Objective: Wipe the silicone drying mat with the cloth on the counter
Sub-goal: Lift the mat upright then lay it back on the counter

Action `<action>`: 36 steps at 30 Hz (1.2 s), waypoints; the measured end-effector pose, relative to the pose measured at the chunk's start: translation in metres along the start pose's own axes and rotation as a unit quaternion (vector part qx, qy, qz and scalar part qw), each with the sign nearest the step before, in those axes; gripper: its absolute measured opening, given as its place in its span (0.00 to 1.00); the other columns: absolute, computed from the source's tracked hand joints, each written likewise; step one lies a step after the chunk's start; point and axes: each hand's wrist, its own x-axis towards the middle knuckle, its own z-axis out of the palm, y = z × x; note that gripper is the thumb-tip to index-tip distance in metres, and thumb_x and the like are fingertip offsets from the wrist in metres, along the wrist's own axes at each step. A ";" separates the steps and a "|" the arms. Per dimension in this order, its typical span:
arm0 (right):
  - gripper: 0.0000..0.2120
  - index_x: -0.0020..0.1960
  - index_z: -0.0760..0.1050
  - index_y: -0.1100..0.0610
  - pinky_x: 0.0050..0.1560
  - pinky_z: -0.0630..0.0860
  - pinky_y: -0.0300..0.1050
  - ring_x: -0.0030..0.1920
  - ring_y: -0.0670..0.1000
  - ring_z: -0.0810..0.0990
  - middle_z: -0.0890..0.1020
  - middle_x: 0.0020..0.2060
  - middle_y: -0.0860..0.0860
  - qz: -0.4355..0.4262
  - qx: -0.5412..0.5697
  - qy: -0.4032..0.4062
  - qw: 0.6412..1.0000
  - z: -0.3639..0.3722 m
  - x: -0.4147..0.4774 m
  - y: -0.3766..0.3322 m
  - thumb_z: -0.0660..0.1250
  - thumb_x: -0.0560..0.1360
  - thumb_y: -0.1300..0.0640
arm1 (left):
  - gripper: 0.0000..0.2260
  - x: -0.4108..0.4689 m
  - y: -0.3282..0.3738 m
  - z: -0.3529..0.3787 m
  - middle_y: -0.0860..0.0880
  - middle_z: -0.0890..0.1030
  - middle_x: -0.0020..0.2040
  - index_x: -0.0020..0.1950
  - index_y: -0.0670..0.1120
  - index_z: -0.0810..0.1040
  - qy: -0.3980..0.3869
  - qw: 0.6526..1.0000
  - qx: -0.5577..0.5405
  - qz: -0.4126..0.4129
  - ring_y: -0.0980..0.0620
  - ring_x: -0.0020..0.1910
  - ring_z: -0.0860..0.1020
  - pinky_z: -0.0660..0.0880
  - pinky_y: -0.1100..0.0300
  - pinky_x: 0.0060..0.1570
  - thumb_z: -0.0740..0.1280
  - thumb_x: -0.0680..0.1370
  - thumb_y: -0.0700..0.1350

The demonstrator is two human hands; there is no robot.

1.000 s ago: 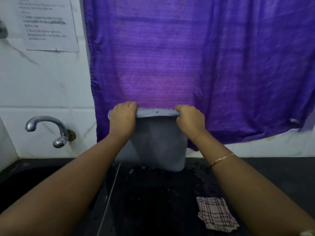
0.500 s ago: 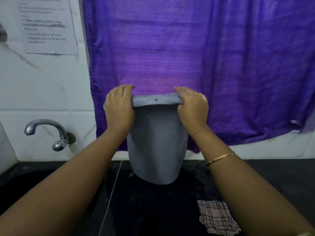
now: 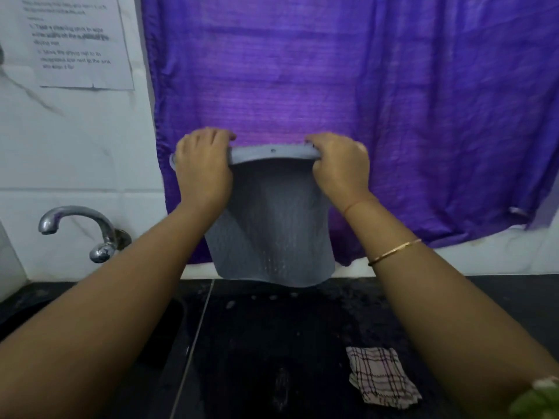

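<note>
The grey silicone drying mat (image 3: 272, 237) hangs upright in the air above the dark counter (image 3: 272, 343), its lower edge curled and clear of the surface. My left hand (image 3: 202, 170) grips its top left corner and my right hand (image 3: 338, 167) grips its top right corner. A small checked cloth (image 3: 381, 376) lies crumpled on the counter at the lower right, under my right forearm and apart from both hands.
A chrome tap (image 3: 81, 231) juts from the white wall over the dark sink (image 3: 75, 297) at left. A purple curtain (image 3: 363, 101) hangs behind the mat. A printed sheet (image 3: 75, 43) is taped to the wall. Water drops dot the counter.
Both hands have lifted the mat higher. Its lower edge, which touched the counter a second ago, now hangs free above it.
</note>
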 end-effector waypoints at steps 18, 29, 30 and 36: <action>0.15 0.46 0.78 0.50 0.42 0.69 0.47 0.48 0.59 0.77 0.77 0.42 0.53 0.059 -0.022 -0.298 0.952 -0.006 -0.016 0.013 0.59 0.68 0.65 | 0.14 -0.007 -0.006 0.000 0.42 0.78 0.50 0.58 0.45 0.76 -0.335 0.940 0.054 -0.027 0.40 0.48 0.77 0.76 0.49 0.45 0.61 0.75 0.34; 0.05 0.49 0.78 0.59 0.42 0.69 0.42 0.44 0.54 0.74 0.80 0.46 0.58 -0.004 -0.012 -0.501 0.866 0.004 0.004 0.021 0.67 0.73 0.64 | 0.14 0.008 -0.002 -0.005 0.41 0.76 0.58 0.60 0.41 0.75 -0.552 0.831 0.064 0.014 0.46 0.51 0.72 0.67 0.58 0.49 0.58 0.78 0.33; 0.05 0.48 0.78 0.57 0.43 0.71 0.44 0.45 0.55 0.75 0.80 0.47 0.58 0.000 -0.017 -0.490 0.872 0.007 0.006 0.024 0.66 0.73 0.64 | 0.14 0.006 -0.005 -0.002 0.41 0.77 0.57 0.60 0.41 0.76 -0.532 0.845 0.048 0.010 0.45 0.51 0.73 0.69 0.56 0.50 0.59 0.77 0.33; 0.12 0.48 0.79 0.49 0.50 0.73 0.49 0.52 0.57 0.78 0.80 0.48 0.54 0.073 -0.031 -0.393 0.916 0.026 0.003 0.043 0.61 0.73 0.64 | 0.16 -0.006 -0.029 0.021 0.41 0.80 0.54 0.59 0.45 0.79 -0.339 0.940 -0.034 -0.001 0.40 0.52 0.77 0.75 0.47 0.53 0.59 0.77 0.32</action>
